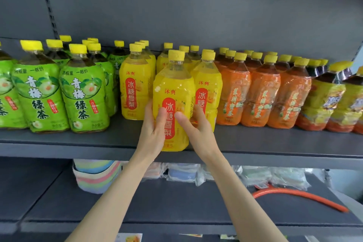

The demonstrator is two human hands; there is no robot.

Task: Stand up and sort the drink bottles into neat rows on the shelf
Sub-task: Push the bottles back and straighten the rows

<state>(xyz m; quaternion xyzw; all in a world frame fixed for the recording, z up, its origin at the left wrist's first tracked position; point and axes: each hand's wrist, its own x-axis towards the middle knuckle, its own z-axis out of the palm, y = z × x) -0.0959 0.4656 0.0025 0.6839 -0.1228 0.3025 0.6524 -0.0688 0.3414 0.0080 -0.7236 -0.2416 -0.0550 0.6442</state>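
A yellow pear-drink bottle with a yellow cap stands upright at the front edge of the grey shelf. My left hand wraps its lower left side and my right hand wraps its lower right side. Both thumbs rest on the red label. Behind and beside it stand more yellow bottles in rows. Green-tea bottles fill the left, orange-labelled bottles stand to the right, and dark tea bottles stand at the far right.
The shelf's front lip runs across the view. On the lower shelf lie a striped pastel bundle, several plastic-wrapped packs and an orange hose. A grey back panel rises behind the bottles.
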